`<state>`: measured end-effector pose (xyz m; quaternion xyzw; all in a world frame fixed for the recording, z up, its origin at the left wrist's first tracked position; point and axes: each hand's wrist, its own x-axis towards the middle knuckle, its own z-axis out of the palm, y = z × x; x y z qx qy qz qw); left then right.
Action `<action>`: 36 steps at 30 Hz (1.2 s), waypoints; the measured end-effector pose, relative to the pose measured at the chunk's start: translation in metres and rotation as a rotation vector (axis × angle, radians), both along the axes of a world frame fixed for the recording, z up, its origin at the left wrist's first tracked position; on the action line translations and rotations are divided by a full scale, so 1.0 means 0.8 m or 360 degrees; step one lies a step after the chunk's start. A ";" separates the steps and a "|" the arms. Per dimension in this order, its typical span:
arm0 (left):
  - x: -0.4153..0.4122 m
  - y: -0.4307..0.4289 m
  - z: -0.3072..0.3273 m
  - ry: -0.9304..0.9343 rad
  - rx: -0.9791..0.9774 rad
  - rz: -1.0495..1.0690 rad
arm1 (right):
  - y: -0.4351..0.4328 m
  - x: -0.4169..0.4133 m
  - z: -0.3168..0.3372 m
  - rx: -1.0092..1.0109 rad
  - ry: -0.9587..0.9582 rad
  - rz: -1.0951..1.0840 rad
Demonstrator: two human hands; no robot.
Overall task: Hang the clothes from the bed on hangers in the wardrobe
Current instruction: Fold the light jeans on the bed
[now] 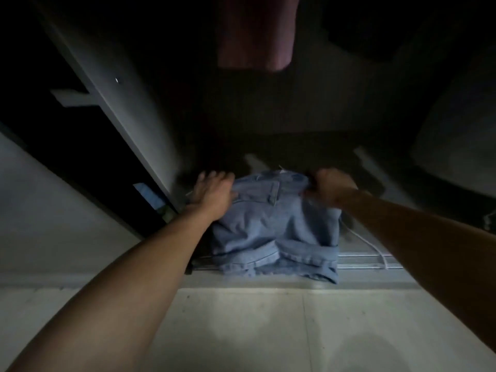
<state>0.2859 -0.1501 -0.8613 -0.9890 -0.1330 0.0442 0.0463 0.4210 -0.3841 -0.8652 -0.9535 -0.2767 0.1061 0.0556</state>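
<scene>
A pair of blue jeans (273, 226) hangs folded in front of the dark wardrobe opening, its legs drooping over the sliding-door track (375, 260). My left hand (212, 196) lies on the waistband's left end with fingers spread. My right hand (332, 186) grips the waistband's right end in a fist. A thin white hanger wire (375, 248) shows below the jeans on the right; how the jeans sit on it is hidden. A dark red garment (255, 36) hangs inside the wardrobe, top centre.
The wardrobe's pale door panel (115, 98) slants along the left side. A pale bulky shape (461, 140) sits at the right inside the wardrobe. Light tiled floor (268, 331) fills the foreground. The interior is very dim.
</scene>
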 end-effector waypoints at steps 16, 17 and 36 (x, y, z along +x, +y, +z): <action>-0.070 -0.018 -0.234 -0.0116 -0.0359 -0.0049 | -0.020 -0.092 -0.231 -0.0053 -0.0244 0.0188; -0.057 -0.012 -0.236 -0.0124 -0.0351 -0.0026 | -0.011 -0.080 -0.232 -0.0028 -0.0274 0.0174; 0.058 0.042 -0.232 -0.0028 -0.0325 0.0122 | 0.062 0.031 -0.235 -0.0114 -0.0193 0.0143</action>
